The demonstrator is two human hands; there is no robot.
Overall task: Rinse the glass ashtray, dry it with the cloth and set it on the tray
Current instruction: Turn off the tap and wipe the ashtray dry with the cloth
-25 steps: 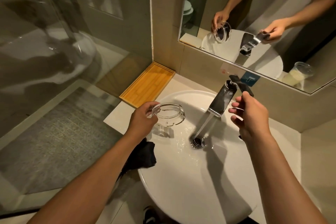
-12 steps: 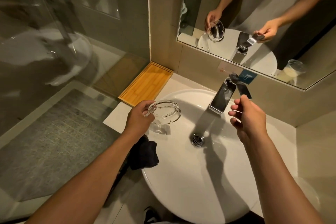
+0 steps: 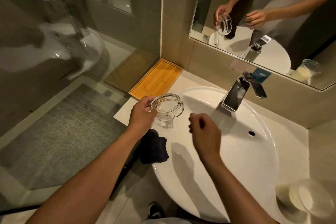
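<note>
Bathroom worktop [image 3: 125, 112] with basin [image 3: 254, 151], tap [image 3: 234, 96] now off.
Left hand [image 3: 143, 116] still grips the glass ashtray [image 3: 168, 109] at frame centre; right hand [image 3: 205, 132], loosely curled and empty, has left the tap lever. Cloth [image 3: 154, 149] lies below, tray [image 3: 156, 80] above.

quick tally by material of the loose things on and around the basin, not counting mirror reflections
Glass: 1, the ashtray in the left hand
Wood: 1, the tray
Fabric: 1, the dark cloth
Clear plastic: 1, the blurred cup
Total: 4
</note>
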